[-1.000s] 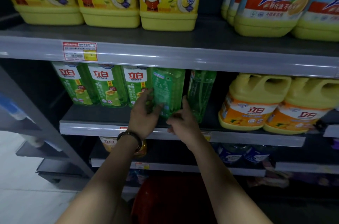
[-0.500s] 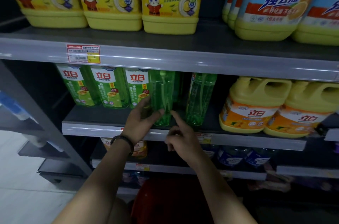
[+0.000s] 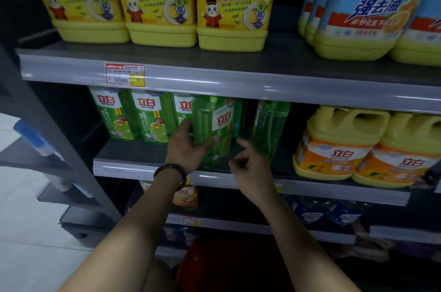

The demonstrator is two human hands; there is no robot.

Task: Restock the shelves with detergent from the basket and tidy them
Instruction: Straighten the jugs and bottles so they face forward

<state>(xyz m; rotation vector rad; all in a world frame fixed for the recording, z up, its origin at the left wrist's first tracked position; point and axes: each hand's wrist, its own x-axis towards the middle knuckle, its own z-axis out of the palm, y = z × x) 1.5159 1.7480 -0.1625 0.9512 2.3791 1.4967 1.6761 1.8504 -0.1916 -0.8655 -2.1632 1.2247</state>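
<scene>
The clear green plastic detergent bottle point(image 3: 214, 134) has swung label-forward on the grey middle shelf point(image 3: 124, 168); left hand point(image 3: 188, 148) grips it, right hand point(image 3: 250, 170) hangs loosely curled, empty. The unlabelled green bottle point(image 3: 270, 134) to its right likely still needs turning.

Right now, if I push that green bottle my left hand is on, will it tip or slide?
The green bottle is tall and narrow, so a high push would probably tip it. It looks full of liquid, so likely heavy for its size. Its glossy plastic may slip in the left hand gripping it low.
</scene>
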